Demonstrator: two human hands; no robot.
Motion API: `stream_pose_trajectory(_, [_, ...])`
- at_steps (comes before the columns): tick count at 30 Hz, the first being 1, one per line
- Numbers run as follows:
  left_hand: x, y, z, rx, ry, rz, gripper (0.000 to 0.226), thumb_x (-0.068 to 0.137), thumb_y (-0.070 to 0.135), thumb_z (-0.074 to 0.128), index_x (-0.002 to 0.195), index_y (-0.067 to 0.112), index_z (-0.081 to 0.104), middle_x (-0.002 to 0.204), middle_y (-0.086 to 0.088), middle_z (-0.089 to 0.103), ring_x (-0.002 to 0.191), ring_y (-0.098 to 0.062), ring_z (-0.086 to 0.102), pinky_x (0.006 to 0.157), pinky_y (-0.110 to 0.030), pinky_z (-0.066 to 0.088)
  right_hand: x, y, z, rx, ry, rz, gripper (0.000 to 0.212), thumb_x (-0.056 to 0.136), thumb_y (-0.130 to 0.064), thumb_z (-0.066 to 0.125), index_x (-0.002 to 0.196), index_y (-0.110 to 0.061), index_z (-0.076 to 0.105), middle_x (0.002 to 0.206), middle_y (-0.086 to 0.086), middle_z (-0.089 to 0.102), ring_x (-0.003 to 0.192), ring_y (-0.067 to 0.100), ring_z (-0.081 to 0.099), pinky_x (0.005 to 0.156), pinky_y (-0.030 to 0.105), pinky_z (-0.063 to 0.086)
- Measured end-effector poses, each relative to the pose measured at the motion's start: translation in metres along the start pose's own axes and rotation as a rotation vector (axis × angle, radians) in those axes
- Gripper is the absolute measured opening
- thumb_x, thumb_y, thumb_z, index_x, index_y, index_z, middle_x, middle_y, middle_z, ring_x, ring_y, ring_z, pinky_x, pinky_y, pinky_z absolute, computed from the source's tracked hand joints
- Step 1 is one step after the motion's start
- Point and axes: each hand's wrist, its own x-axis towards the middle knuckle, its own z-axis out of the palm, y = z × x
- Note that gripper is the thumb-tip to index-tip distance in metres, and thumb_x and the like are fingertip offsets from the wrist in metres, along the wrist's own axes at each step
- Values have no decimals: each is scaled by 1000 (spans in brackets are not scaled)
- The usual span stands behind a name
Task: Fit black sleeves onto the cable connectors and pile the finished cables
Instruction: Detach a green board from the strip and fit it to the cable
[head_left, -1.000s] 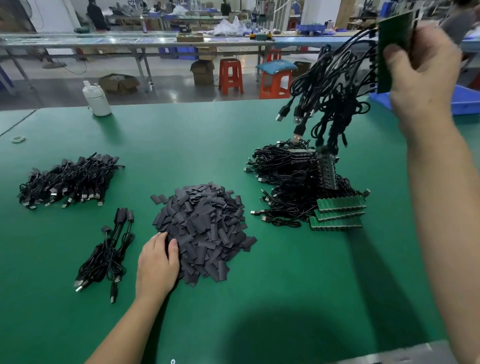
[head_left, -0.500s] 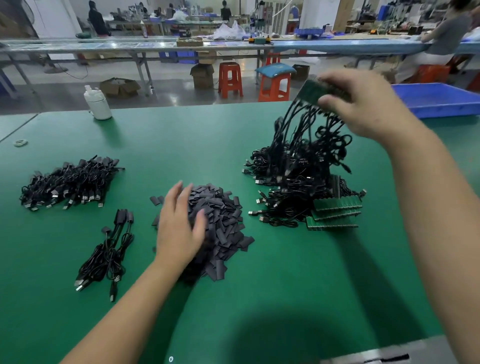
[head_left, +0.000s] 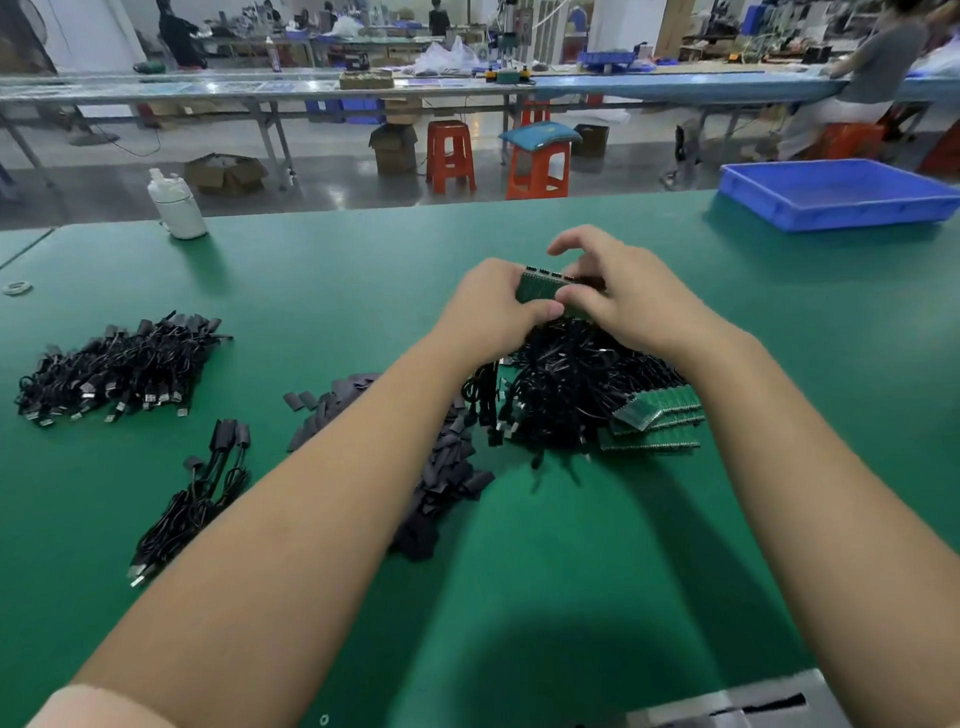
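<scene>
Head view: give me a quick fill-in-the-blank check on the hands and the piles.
1. Both hands, left hand and right hand, hold a ____ board strip.
2. The sleeve pile lies partly under the ____ forearm.
3. The blue tray sits at the table's far ____ corner.

Missing: green; left; right

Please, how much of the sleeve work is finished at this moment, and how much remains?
Done: a large pile of cables lies at far left, and a small bunch nearer appears sleeved at its far ends. In hand: left hand and right hand both grip a green board strip with cables hanging. Left: the tangled heap on more strips, and many loose black sleeves.
</scene>
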Motion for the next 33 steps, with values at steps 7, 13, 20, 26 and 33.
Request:
stream_pose_trajectory(7, [7, -11, -4, -37, 236, -60, 16, 90, 32, 69, 80, 20, 64, 86, -6, 73, 78, -28, 70, 78, -44, 58, -71, 86, 35, 6, 78, 419, 43, 98, -36, 55, 138, -21, 50, 139, -2, 57, 131, 19, 52, 105, 32, 38])
stream_pose_trajectory(13, [8, -15, -1, -171, 287, -106, 24, 89, 32, 68, 86, 8, 67, 88, -14, 72, 86, -30, 70, 78, -48, 59, -102, 111, 87, -112, 81, 330, 48, 96, -40, 62, 141, -25, 54, 145, -5, 54, 134, 17, 50, 109, 37, 41])
stream_pose_trajectory(20, [7, -29, -11, -135, 310, -189, 39, 88, 37, 67, 96, 0, 62, 92, -16, 72, 79, -35, 70, 79, -51, 58, -69, 102, 68, 39, 434, 410, 24, 102, -21, 54, 80, -28, 62, 59, -14, 51, 52, 10, 44, 50, 26, 28])
stream_pose_trajectory(26, [3, -47, -17, -402, 348, -285, 22, 89, 24, 70, 102, 9, 60, 99, -13, 73, 88, -25, 73, 70, -38, 60, -52, 88, 40, 110, 629, 343, 20, 101, -18, 51, 85, -14, 62, 65, 2, 54, 64, 23, 48, 57, 32, 26])
stream_pose_trajectory(33, [1, -40, -30, -1120, 359, -316, 44, 93, 7, 63, 128, -9, 42, 100, -20, 73, 82, -22, 72, 52, -24, 49, -53, 75, 14, 24, 455, 159, 16, 102, -21, 49, 93, -14, 60, 68, -6, 53, 69, 22, 48, 61, 32, 26])
